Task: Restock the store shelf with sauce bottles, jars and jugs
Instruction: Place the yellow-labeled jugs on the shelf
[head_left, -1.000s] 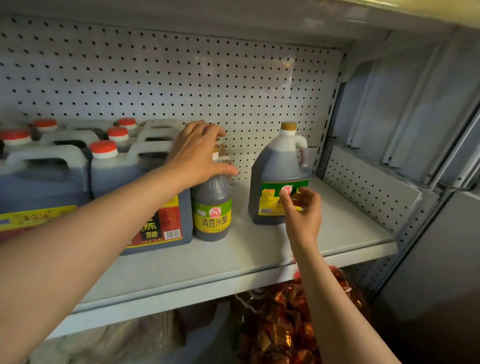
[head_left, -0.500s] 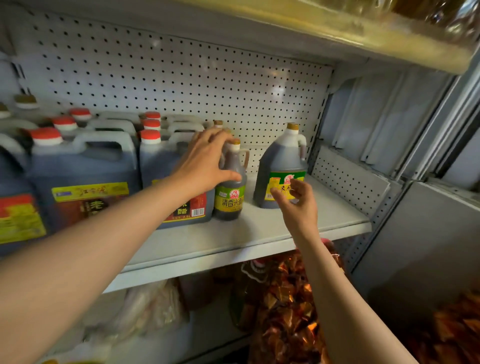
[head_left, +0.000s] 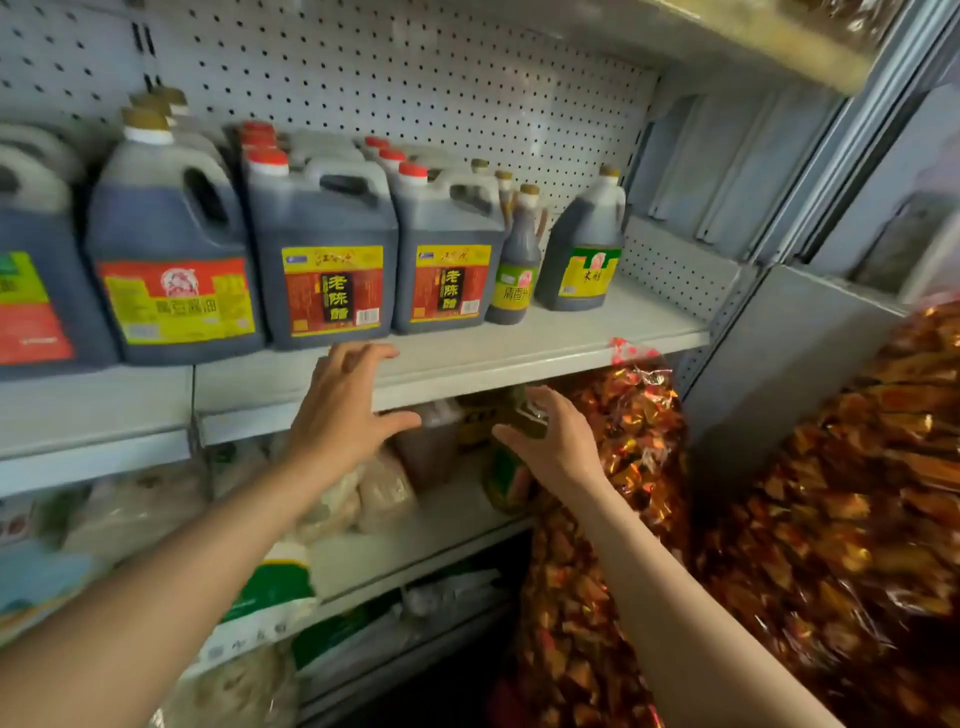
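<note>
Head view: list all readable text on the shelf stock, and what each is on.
"老陈醋": red-yellow label of the left red-capped jug.
"老陈醋": same label on the right red-capped jug.
"清香米": green label of the slim bottle; cut off at the label's edge.
Round jug: characters too blurred.
Gold-capped jug: text too blurred.
Barcodes, small print: unreadable.

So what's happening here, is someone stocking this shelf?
Yes. A person is filling a store shelf with dark sauce jugs and bottles. At this moment neither hand holds anything: the left hand is spread open by the shelf's front edge, and the right hand is open just below it, in front of the goods on the lower shelf. On the shelf, a small green-label bottle stands between a red-label jug and a yellow-label jug, with bare space to the right.
</note>
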